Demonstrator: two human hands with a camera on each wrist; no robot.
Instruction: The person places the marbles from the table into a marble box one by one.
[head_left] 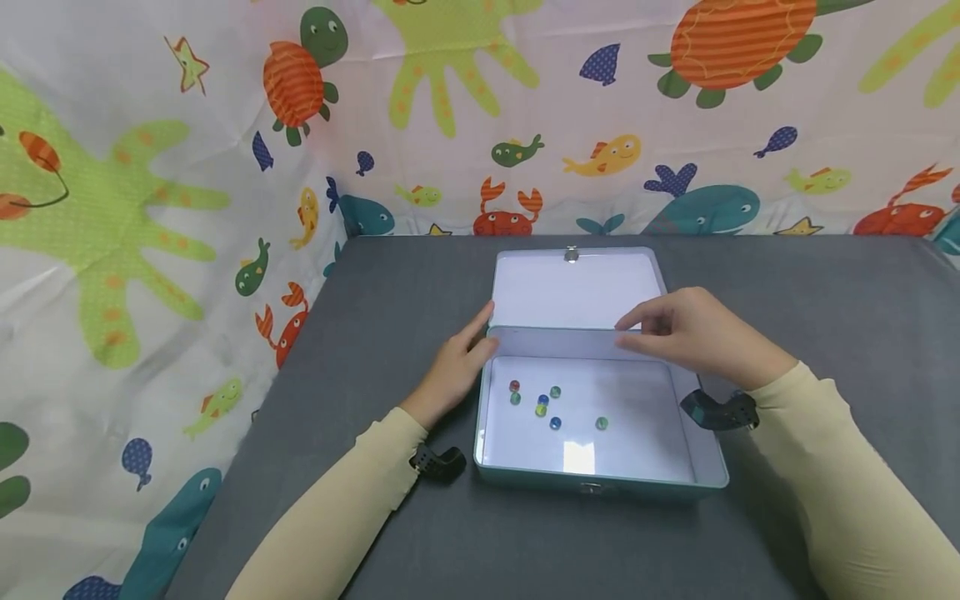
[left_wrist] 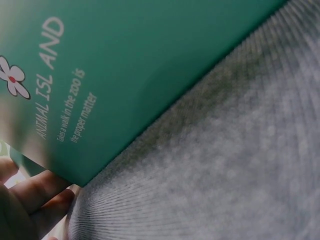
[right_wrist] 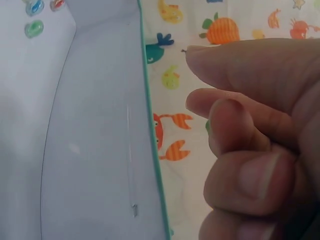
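Note:
An open tin box (head_left: 480, 433) lies on the grey table, white inside and green outside, its lid (head_left: 577, 287) folded back. Several glass marbles (head_left: 555, 423) in red, green, blue and yellow lie on its floor, mostly toward the left. My left hand (head_left: 453, 371) rests at the box's back left corner, fingers extended along its side; the left wrist view shows the fingertips (left_wrist: 42, 190) by the green printed wall (left_wrist: 115, 90). Above the back right of the box hovers my right hand (head_left: 693, 333), thumb and forefinger apart, other fingers (right_wrist: 250, 180) loosely bent, with nothing visible between them.
A metal clasp (head_left: 572, 254) sits on the lid's far edge, and a catch (head_left: 591, 488) on the box front. Behind and left of the grey table (head_left: 375, 317) hangs a curtain (head_left: 450, 158) printed with sea animals. Dark bands (head_left: 437, 463) circle both wrists.

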